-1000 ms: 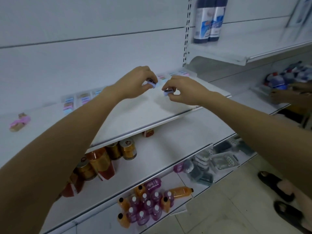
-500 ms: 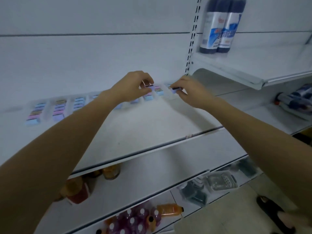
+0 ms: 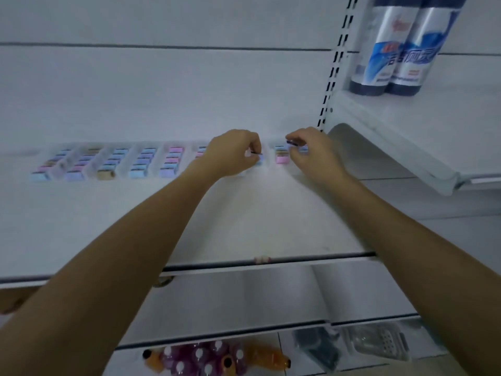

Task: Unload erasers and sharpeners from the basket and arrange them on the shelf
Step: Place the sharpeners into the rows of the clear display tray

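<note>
- The left hand is curled, and a small blue piece is pinched between its thumb and forefinger. Whether it is an eraser or a sharpener cannot be told through the blur.
- The right hand is likewise curled, and a second small piece, dark along its upper edge, is pinched at its fingertips.
- Both pieces are held low over the shelf, close to its rear edge and towards its right rear corner, beside the slotted upright.
- The pastel pieces set out on the shelf are ranged in short columns. Each column runs from front to rear, and the columns are lined up side by side along the rear edge.
- A gap is seen in that line, between the left-hand columns and a pink-fronted column. The left hand's piece is held in this gap, and the right hand's piece just right of and above the pink-fronted column.
- The gap is judged nearer the left hand, and the line's right end nearer the right hand. Each piece probably needs only to be lowered and squared with the front-to-rear axis.
- The basket is not in view.
</note>
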A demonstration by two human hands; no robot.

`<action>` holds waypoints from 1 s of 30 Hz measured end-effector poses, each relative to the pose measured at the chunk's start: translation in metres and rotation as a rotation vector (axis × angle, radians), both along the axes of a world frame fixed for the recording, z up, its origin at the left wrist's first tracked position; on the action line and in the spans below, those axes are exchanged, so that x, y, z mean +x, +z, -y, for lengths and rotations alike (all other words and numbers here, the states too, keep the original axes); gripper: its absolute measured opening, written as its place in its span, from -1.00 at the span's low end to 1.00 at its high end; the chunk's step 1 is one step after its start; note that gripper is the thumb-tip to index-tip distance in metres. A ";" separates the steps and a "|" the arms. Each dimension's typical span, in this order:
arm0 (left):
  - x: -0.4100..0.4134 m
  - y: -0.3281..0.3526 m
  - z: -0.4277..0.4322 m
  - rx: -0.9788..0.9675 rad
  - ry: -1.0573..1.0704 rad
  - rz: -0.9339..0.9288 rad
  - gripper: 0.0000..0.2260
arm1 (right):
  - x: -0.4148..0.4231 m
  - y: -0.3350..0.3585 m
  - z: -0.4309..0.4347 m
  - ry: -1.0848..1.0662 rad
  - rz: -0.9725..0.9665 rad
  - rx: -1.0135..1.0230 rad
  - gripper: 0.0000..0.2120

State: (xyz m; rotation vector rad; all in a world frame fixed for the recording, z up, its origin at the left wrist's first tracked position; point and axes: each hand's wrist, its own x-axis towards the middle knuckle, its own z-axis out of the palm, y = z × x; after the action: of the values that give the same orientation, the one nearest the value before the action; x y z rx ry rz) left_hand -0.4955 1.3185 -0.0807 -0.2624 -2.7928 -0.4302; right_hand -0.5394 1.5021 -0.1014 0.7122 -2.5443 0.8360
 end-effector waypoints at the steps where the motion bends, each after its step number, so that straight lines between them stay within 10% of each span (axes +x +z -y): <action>1: 0.000 -0.003 -0.002 -0.022 0.026 -0.018 -0.84 | 0.000 -0.005 0.001 0.003 -0.034 -0.035 -0.76; 30: 0.012 -0.036 -0.001 -0.111 0.017 -0.141 -0.66 | -0.002 -0.020 0.003 0.032 -0.110 0.134 -0.75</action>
State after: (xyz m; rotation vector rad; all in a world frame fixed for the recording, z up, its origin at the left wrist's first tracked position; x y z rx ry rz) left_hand -0.4837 1.3198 -0.1162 -0.2819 -2.6815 -0.2425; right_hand -0.5418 1.4988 -0.1216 0.8187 -2.5136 0.6220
